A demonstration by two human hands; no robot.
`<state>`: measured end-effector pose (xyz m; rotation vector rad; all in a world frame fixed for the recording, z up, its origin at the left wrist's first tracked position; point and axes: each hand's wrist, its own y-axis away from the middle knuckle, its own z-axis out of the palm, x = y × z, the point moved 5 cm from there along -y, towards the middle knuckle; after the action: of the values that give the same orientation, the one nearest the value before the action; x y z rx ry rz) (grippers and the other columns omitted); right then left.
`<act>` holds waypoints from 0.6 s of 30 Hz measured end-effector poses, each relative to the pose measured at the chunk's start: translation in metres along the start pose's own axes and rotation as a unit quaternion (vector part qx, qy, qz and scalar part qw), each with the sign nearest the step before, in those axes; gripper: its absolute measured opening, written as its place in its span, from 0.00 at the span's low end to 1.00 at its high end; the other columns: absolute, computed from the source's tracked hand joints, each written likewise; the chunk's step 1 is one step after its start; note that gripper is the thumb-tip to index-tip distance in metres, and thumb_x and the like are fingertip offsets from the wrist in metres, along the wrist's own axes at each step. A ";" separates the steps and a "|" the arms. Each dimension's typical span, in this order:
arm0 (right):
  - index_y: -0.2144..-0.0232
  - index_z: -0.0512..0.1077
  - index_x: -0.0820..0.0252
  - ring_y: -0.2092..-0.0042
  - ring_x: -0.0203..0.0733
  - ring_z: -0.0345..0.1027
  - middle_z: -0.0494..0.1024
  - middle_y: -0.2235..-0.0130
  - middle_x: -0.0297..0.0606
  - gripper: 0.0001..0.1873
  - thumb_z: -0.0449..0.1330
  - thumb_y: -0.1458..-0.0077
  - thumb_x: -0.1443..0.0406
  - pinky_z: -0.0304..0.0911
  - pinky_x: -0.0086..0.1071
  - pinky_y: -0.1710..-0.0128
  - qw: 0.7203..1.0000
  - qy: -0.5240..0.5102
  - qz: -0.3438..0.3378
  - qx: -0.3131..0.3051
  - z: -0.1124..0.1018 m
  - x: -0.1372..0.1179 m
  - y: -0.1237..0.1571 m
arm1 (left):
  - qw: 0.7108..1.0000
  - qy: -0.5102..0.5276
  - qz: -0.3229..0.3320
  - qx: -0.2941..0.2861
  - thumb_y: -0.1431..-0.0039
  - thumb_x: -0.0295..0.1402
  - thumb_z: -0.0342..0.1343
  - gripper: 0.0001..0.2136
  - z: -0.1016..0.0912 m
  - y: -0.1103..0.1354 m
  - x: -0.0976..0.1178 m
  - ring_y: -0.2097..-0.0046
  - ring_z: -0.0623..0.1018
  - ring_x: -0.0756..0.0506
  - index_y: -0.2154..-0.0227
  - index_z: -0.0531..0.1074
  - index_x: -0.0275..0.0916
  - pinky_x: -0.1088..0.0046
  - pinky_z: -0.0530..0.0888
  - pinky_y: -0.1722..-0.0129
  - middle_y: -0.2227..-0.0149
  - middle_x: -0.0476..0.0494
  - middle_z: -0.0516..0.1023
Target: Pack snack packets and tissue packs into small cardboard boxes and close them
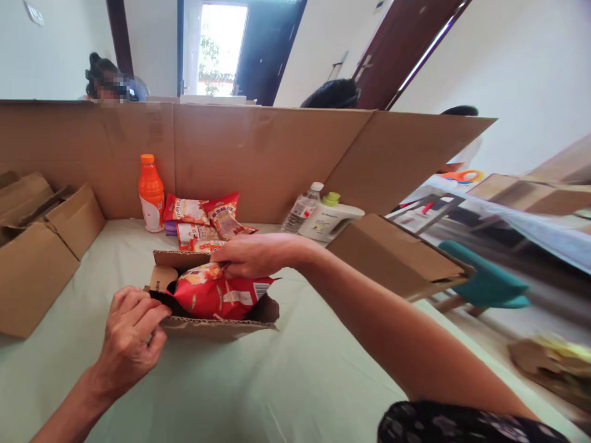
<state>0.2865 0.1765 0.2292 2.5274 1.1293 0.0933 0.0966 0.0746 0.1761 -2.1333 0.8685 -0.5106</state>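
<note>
A small open cardboard box sits on the pale green tabletop in front of me. My left hand is closed, its fingers and thumb pinching the box's near left edge. A red snack bag with a barcode label lies partly down in the box opening. My right hand reaches over from the right, fingers closed on the bag's upper side; its fingertips are partly hidden. Right behind the box lies a pile of red and white snack bags, with something purple under them.
An orange bottle stands behind left. A clear water bottle and a white jug with a green cap are behind right. Cardboard boxes flank the left, another box the right. A cardboard partition spans the back; people sit beyond.
</note>
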 end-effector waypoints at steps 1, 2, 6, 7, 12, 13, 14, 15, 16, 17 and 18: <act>0.60 0.76 0.64 0.65 0.39 0.68 0.79 0.64 0.41 0.10 0.56 0.41 0.72 0.55 0.30 0.69 0.999 0.031 0.019 -0.016 0.002 -0.003 -0.003 | 1.000 -0.002 -0.006 0.002 0.44 0.16 0.52 0.12 0.000 0.000 0.001 0.64 0.75 0.45 0.66 0.73 0.40 0.60 0.71 0.53 0.70 0.47 0.79; 0.60 0.77 0.64 0.64 0.40 0.68 0.79 0.63 0.43 0.11 0.55 0.41 0.73 0.54 0.30 0.69 0.998 0.055 0.034 -0.028 0.003 -0.006 -0.005 | 1.000 -0.006 -0.013 0.001 0.44 0.16 0.51 0.12 0.000 -0.001 0.001 0.64 0.75 0.45 0.65 0.73 0.40 0.60 0.70 0.53 0.69 0.47 0.79; 0.58 0.76 0.64 0.65 0.42 0.70 0.80 0.63 0.45 0.14 0.53 0.40 0.74 0.51 0.32 0.71 0.995 0.079 0.064 -0.024 0.005 -0.011 0.003 | 0.998 -0.021 -0.046 -0.034 0.44 0.19 0.51 0.10 0.002 -0.002 0.000 0.63 0.77 0.44 0.67 0.72 0.40 0.58 0.69 0.50 0.69 0.47 0.79; 0.57 0.76 0.63 0.66 0.42 0.70 0.80 0.64 0.44 0.14 0.52 0.39 0.73 0.51 0.32 0.72 0.994 0.078 0.070 -0.015 0.004 -0.010 0.007 | 0.998 -0.014 -0.044 -0.049 0.44 0.20 0.51 0.09 0.003 -0.002 -0.001 0.61 0.78 0.43 0.67 0.71 0.40 0.56 0.68 0.47 0.68 0.46 0.79; 0.57 0.76 0.62 0.66 0.41 0.71 0.80 0.65 0.43 0.14 0.54 0.41 0.73 0.50 0.32 0.74 0.994 0.075 0.072 -0.037 0.009 -0.010 0.006 | 0.986 -0.009 0.013 -0.165 0.46 0.22 0.49 0.09 0.008 -0.009 -0.004 0.57 0.80 0.41 0.68 0.72 0.40 0.51 0.64 0.41 0.65 0.44 0.82; 0.58 0.77 0.63 0.66 0.41 0.71 0.81 0.65 0.44 0.14 0.55 0.43 0.74 0.51 0.32 0.74 0.993 0.077 0.073 -0.053 0.014 -0.010 0.001 | 0.981 -0.025 0.021 -0.191 0.47 0.22 0.49 0.09 0.009 -0.012 -0.006 0.57 0.80 0.40 0.69 0.72 0.39 0.50 0.65 0.41 0.63 0.43 0.82; 0.59 0.77 0.64 0.66 0.42 0.72 0.81 0.65 0.45 0.15 0.56 0.45 0.76 0.51 0.32 0.74 0.992 0.079 0.073 -0.064 0.018 -0.011 -0.003 | 0.975 -0.040 0.027 -0.215 0.49 0.22 0.49 0.09 0.011 -0.014 -0.008 0.56 0.80 0.39 0.69 0.72 0.39 0.49 0.66 0.42 0.61 0.40 0.82; 0.59 0.78 0.65 0.66 0.42 0.73 0.81 0.64 0.46 0.15 0.56 0.46 0.76 0.52 0.32 0.74 0.992 0.081 0.071 -0.071 0.022 -0.011 -0.008 | 0.970 -0.053 0.030 -0.237 0.50 0.22 0.50 0.08 0.012 -0.017 -0.009 0.55 0.80 0.38 0.70 0.72 0.39 0.49 0.67 0.44 0.59 0.39 0.82; 0.59 0.78 0.65 0.66 0.43 0.73 0.81 0.64 0.47 0.16 0.56 0.47 0.77 0.52 0.32 0.74 0.992 0.082 0.068 -0.074 0.025 -0.012 -0.012 | 0.963 -0.063 0.031 -0.260 0.51 0.22 0.50 0.08 0.013 -0.020 -0.011 0.55 0.80 0.38 0.70 0.72 0.39 0.49 0.69 0.46 0.58 0.38 0.82; 0.58 0.78 0.65 0.65 0.44 0.74 0.81 0.63 0.48 0.16 0.55 0.46 0.77 0.53 0.32 0.73 0.992 0.082 0.063 -0.073 0.027 -0.012 -0.014 | 0.956 -0.070 0.031 -0.284 0.51 0.22 0.50 0.07 0.014 -0.022 -0.012 0.56 0.80 0.38 0.71 0.72 0.39 0.51 0.71 0.48 0.58 0.37 0.82; 0.57 0.78 0.64 0.64 0.45 0.75 0.82 0.61 0.49 0.16 0.55 0.45 0.76 0.54 0.32 0.73 0.993 0.081 0.057 -0.069 0.029 -0.013 -0.016 | 0.948 -0.080 0.031 -0.305 0.52 0.23 0.51 0.07 0.014 -0.024 -0.013 0.58 0.80 0.38 0.73 0.72 0.39 0.53 0.72 0.51 0.59 0.37 0.81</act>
<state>0.2727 0.1679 0.1981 2.4945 0.9986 0.3992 0.1062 0.1021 0.1846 -2.6425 1.0961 -0.0213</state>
